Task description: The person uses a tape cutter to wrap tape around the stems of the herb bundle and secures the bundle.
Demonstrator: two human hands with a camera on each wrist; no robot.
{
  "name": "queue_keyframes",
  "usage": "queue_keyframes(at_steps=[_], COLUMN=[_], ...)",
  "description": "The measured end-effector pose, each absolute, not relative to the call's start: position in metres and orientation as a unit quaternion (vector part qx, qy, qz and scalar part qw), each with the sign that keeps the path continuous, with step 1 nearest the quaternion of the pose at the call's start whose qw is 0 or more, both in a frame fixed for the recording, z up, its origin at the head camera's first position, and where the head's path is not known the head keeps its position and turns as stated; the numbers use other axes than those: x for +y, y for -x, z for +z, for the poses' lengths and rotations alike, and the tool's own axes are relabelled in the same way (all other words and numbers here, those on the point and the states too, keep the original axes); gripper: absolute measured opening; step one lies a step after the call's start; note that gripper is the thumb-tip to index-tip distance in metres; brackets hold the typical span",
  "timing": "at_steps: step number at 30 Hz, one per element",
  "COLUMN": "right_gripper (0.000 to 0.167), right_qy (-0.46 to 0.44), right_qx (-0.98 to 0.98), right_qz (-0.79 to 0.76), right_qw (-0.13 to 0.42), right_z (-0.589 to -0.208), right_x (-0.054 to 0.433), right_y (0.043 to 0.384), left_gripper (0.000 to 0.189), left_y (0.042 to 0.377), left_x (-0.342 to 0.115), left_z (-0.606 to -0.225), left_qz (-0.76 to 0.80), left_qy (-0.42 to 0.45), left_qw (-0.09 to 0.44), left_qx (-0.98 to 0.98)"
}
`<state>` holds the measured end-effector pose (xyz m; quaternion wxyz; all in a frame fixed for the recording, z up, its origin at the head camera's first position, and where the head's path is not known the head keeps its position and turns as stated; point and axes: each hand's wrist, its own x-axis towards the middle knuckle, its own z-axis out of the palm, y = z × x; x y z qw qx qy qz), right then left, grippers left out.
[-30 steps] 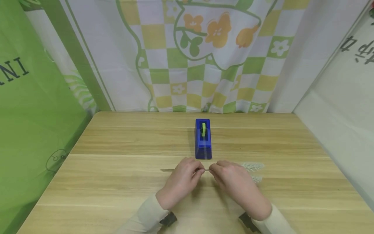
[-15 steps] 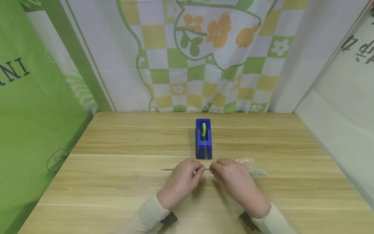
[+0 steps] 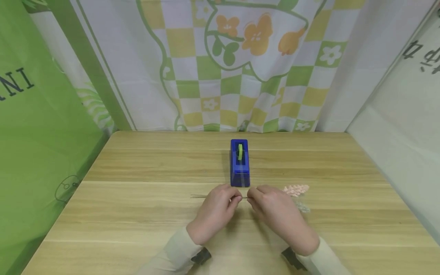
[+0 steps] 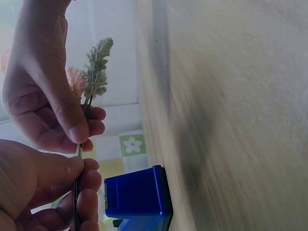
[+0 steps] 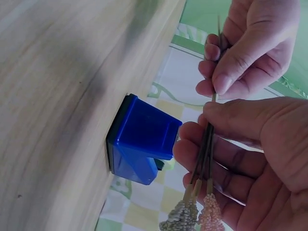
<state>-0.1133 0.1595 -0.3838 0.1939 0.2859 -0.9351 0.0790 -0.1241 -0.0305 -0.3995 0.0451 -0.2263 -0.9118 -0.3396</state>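
Both hands hold a small bunch of thin flower stems [image 3: 198, 196] level over the table, in front of the tape dispenser. My left hand [image 3: 215, 212] pinches the stems with thumb and fingers, their bare ends sticking out to the left. Close beside it, my right hand [image 3: 280, 217] pinches them nearer the heads. A fluffy pink flower head [image 3: 296, 190] and pale green flower heads [image 3: 303, 207] show beyond the right hand. In the right wrist view, a short light-coloured stretch of stem [image 5: 215, 97] shows between the two thumbs, and the dark stems fan out toward the heads.
A blue tape dispenser [image 3: 239, 168] with a yellow-green roll [image 3: 240, 152] stands on the wooden table [image 3: 144, 160] just past the hands. Patterned cloth [image 3: 240, 88] hangs behind the table; green cloth [image 3: 44, 152] hangs at left and white cloth [image 3: 405, 145] at right.
The bunch has turned in the fingers: two pale green heads showed first, then the pink head came up, and it now lies above a green one. The hands have hardly shifted.
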Motion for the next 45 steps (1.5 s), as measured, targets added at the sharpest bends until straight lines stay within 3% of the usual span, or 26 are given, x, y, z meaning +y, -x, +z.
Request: queue_keyframes(at_steps=[5,12,28,45], right_gripper=[0.008,0.014,0.015,0.004], right_qy=[-0.29,-0.284,-0.281,-0.275], right_qx=[-0.934,-0.938,-0.937,-0.942], right_qz=[0.073,0.079,0.095,0.097], right_qw=[0.197,0.182,0.182,0.166], right_z=[-0.3835,-0.3824,-0.3826,-0.3837], right_x=[0.1594,0.1582,0.1575,0.1565], right_y=[0.1134,0.1145,0.1169,0.1193], left_gripper=[0.008,0.006,0.01,0.006], left_y=[0.1244,0.1242,0.1245,0.1292], left_x=[-0.0299,-0.0294,-0.0296,-0.0291], left_z=[-0.4001,-0.4005,-0.3995,-0.4005], left_qz=[-0.344,-0.351,-0.309,-0.313], left_qy=[0.223,0.214,0.242,0.228], left_qw=[0.047,0.034,0.058,0.063], left_qx=[-0.911,-0.911,-0.918,-0.92])
